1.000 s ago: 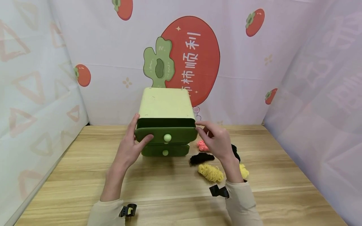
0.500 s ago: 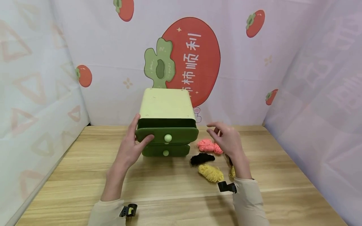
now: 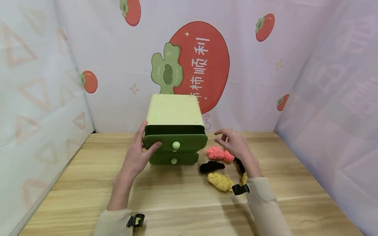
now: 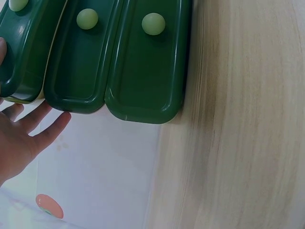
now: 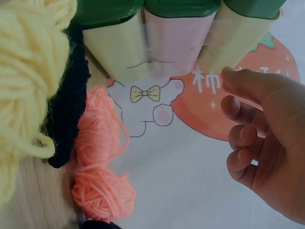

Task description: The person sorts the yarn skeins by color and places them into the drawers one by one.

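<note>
A small drawer cabinet [image 3: 175, 109] with a pale yellow-green top stands at the back of the table. Its dark green top drawer [image 3: 189, 142] is pulled out, showing a dark gap above it. My left hand [image 3: 138, 154] holds the cabinet's left side, thumb on the drawer front and fingers along the side. In the left wrist view, those fingers are spread beside the lower drawers [image 4: 78, 57]. My right hand [image 3: 234, 142] hovers right of the cabinet, its fingers loosely bent and holding nothing. Below it lies a pink yarn skein [image 3: 217, 153].
A black yarn skein [image 3: 211, 166] and a yellow yarn skein [image 3: 220, 181] lie right of the cabinet. More black yarn [image 3: 240, 165] and yellow yarn [image 3: 244, 178] are partly hidden by my right forearm. Behind stands a printed cloth backdrop [image 3: 118, 59].
My right hand has left the top drawer's right end and moved right, uncovering the pink yarn. My left hand stays on the cabinet. The drawer stays pulled out; the head view has tilted slightly.
</note>
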A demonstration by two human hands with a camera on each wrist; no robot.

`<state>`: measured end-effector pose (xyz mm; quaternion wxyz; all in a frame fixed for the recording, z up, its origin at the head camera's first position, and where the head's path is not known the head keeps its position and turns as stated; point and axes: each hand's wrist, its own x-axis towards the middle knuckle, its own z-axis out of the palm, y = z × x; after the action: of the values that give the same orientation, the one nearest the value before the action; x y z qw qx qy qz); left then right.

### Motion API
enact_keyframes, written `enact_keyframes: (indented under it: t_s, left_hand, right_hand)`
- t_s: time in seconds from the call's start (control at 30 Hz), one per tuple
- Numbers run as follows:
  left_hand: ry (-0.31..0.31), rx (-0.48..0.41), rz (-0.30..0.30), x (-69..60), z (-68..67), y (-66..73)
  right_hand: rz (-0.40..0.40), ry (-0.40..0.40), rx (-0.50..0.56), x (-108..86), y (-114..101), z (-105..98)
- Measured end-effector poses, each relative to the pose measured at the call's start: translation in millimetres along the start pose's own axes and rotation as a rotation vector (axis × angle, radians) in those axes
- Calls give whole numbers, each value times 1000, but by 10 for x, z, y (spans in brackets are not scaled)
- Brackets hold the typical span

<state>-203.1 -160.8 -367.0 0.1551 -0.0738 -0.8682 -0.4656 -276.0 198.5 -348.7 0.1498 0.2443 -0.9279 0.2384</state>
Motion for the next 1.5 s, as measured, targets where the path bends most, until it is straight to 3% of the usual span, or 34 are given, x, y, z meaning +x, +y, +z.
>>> enact_keyframes:
  t_s: [0.2, 0.43, 0.87, 1.2, 1.5]
  left_hand:
    - [-11, -12, 0, -7, 24, -17]
    - [-6, -19, -2, -8, 14, -24]
    - [-1, -26, -7, -18, 23, -21]
    - [2, -26, -5, -10, 21, -27]
    - [1, -28, -2, -10, 24, -22]
  right_hand:
    - [41, -113, -15, 57, 91, 7]
    - [33, -228, 60, 155, 229, 84]
    - [81, -407, 15, 140, 379, 204]
    - [85, -475, 8, 145, 496, 290]
    - [182, -557, -36, 118, 502, 341]
